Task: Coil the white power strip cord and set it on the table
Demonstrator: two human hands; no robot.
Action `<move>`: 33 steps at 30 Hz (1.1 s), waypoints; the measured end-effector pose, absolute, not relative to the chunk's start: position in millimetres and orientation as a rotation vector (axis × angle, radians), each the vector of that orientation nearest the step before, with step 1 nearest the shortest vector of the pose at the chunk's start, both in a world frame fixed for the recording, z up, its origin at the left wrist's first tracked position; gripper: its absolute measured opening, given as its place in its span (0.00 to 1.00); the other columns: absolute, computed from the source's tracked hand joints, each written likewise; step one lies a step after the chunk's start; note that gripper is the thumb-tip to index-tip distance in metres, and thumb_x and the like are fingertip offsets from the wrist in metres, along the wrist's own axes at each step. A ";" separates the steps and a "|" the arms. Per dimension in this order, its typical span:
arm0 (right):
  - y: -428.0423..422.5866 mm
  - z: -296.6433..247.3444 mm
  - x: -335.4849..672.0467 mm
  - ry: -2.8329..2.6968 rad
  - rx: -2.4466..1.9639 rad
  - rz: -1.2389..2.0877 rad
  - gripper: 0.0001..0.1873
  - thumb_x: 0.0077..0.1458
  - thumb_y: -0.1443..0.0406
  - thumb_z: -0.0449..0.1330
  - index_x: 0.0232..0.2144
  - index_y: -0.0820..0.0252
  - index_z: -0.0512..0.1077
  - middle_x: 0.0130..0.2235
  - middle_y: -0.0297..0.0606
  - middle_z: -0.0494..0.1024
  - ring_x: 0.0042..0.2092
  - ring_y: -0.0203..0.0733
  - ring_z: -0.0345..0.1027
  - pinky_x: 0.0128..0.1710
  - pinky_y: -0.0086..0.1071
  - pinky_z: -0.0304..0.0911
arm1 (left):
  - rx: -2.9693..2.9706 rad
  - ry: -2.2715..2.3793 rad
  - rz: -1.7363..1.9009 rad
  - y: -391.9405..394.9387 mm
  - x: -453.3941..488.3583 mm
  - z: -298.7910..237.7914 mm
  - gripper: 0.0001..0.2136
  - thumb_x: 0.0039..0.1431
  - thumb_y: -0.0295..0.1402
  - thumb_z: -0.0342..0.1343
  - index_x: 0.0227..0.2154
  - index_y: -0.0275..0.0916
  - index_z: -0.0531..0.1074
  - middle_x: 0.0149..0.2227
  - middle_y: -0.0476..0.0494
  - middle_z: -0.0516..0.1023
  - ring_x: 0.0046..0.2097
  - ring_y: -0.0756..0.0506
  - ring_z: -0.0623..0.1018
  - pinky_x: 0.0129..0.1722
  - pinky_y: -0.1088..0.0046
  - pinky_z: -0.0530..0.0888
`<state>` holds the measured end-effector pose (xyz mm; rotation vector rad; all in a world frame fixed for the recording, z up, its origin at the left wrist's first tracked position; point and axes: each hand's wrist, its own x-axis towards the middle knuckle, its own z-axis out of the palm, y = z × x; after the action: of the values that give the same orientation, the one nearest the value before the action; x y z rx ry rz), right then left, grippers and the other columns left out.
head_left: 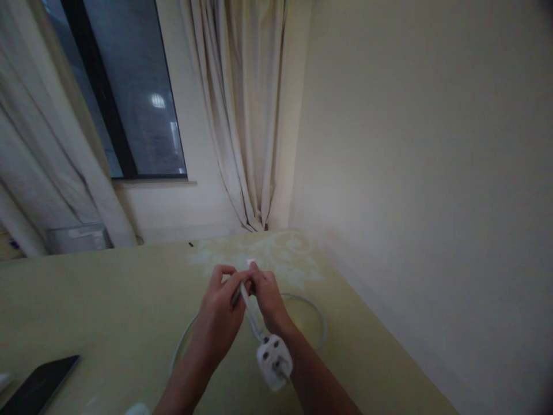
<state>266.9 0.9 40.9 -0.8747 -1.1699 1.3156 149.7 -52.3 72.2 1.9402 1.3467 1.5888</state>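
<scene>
Over the table, my left hand (222,308) and my right hand (266,294) meet with fingers pinched together around a white power cable (252,314). From between the fingers a stretch of it hangs toward me, ending in a white plug-like block (275,362) with dark round holes on its face. A small white tip (251,262) pokes out beyond my right thumb; its kind is too small to tell. More of the thin cord curves in a loop on the tabletop, passing behind both forearms. The fingers hide the exact part being gripped.
The pale green table (112,305) has a white floral pattern at its far corner. A dark flat device (41,385) lies at the near left, and a small black piece (190,245) near the back edge. A wall (410,173) runs along the right; curtains (246,115) hang behind.
</scene>
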 end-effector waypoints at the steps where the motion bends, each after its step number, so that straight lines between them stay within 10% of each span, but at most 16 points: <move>1: 2.2 39.3 268.7 -1.267 -0.934 1.246 0.33 0.63 0.41 0.55 0.17 0.58 0.67 0.19 0.33 0.67 0.25 0.36 0.59 0.28 0.32 0.53 | 2.022 1.337 1.536 -54.1 150.4 70.9 0.12 0.61 0.28 0.58 0.43 0.46 0.84 0.45 0.39 0.75 0.37 0.44 0.80 0.41 0.68 0.78; 14: -22.5 58.1 278.5 -1.939 -0.794 0.601 0.05 0.65 0.64 0.56 0.35 0.57 0.71 0.32 0.33 0.71 0.32 0.38 0.63 0.36 0.31 0.56 | 2.003 1.336 1.674 -70.0 123.9 93.7 0.08 0.60 0.35 0.66 0.40 0.47 0.86 0.40 0.41 0.82 0.37 0.43 0.82 0.40 0.73 0.77; 20: -20.1 48.5 279.0 -2.299 -0.698 0.343 0.11 0.52 0.76 0.57 0.34 0.56 0.71 0.32 0.34 0.73 0.36 0.40 0.64 0.37 0.31 0.59 | 1.594 1.390 1.652 -66.4 100.0 101.4 0.12 0.51 0.43 0.72 0.35 0.43 0.84 0.24 0.48 0.77 0.16 0.50 0.71 0.16 0.75 0.67; 27: -24.0 46.3 272.9 -2.319 -0.514 0.080 0.10 0.69 0.68 0.55 0.40 0.56 0.77 0.46 0.44 0.83 0.44 0.46 0.72 0.46 0.38 0.67 | 1.042 1.105 1.449 -49.1 76.8 93.1 0.25 0.45 0.51 0.75 0.36 0.36 0.80 0.23 0.50 0.75 0.17 0.55 0.67 0.12 0.84 0.60; 33: -24.2 30.2 276.2 -2.109 -0.586 -0.107 0.12 0.68 0.57 0.63 0.45 0.58 0.81 0.43 0.49 0.85 0.41 0.50 0.76 0.43 0.41 0.69 | 0.525 0.932 1.432 -48.6 91.7 103.2 0.07 0.70 0.32 0.59 0.44 0.33 0.77 0.27 0.49 0.75 0.17 0.58 0.66 0.12 0.90 0.62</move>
<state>276.2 -24.2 30.2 -0.5855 -2.1087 -0.1067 91.7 -48.6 103.2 0.5249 0.9323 1.4322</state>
